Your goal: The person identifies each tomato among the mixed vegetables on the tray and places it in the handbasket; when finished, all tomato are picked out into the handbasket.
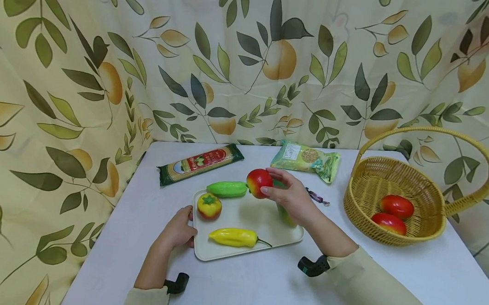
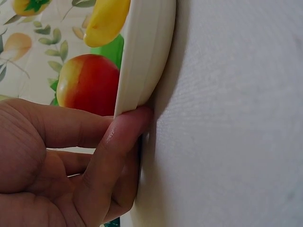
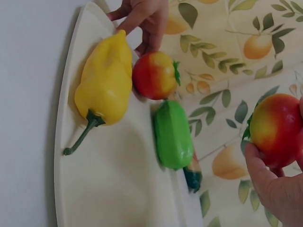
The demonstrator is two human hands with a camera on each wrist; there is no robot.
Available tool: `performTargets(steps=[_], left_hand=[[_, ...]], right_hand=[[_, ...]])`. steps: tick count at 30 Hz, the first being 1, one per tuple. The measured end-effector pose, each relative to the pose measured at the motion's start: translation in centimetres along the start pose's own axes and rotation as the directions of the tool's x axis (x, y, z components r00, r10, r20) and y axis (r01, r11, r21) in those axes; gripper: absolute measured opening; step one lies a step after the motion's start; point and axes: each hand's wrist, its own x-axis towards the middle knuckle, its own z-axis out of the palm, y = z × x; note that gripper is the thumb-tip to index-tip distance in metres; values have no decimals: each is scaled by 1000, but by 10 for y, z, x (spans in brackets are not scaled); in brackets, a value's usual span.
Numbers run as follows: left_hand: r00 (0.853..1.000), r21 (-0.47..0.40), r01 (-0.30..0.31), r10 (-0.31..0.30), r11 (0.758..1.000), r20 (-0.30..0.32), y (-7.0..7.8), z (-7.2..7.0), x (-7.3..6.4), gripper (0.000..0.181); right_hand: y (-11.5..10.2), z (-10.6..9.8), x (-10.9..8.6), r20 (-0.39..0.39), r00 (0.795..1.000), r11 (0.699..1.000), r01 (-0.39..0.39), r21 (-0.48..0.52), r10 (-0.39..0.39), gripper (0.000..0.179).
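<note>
My right hand holds a red and yellow toy persimmon above the back of the cream tray, pinched between thumb and fingers. The left hand grips the tray's left rim, its fingertips on the edge in the left wrist view. On the tray sit a second persimmon with a green calyx, a yellow pepper with a dark stem, and a ridged green vegetable. Another green item is mostly hidden behind my right hand.
A wicker basket with a tall handle stands at the right, with two red fruits inside. Toward the back lie a long green-and-red packet and a green food bag. A small purple wrapper lies beyond my right hand.
</note>
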Motion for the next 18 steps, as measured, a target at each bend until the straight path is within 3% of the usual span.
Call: performTargets(steps=[10,18], left_hand=[[1000,-10,-1,1,1000,4,2,0,-1,76],[1000,-3,-2,2,1000,3,1,0,0,74]], right_hand=[[-8,-18,-1,-27,1000,999,13,-35,-14,67],[-11,-32,-6,-55,998,1000,24,7,-24,67]])
